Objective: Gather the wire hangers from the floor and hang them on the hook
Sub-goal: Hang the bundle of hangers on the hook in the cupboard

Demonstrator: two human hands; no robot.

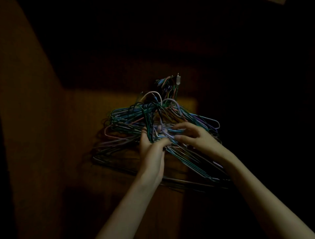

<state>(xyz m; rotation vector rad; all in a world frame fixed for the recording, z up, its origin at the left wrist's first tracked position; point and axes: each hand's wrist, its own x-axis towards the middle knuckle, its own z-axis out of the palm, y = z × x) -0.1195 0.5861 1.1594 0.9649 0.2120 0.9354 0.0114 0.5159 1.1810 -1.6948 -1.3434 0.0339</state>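
A tangled bundle of coloured wire hangers (136, 117) in green, blue, pink and purple is held up against a dark wooden surface. My left hand (151, 150) grips several of the wires from below, fingers curled round them. My right hand (194, 136) reaches in from the right, and its thumb and fingers pinch wires at the middle of the bundle. Above the bundle, several hanger necks (167, 85) hang from a small pale hook (178, 78) fixed to the wood.
The scene is very dark. A brown wooden panel (42, 119) fills the left and the background behind the hangers. The right side is black, with nothing discernible. A pale corner shows at the top right edge (277, 1).
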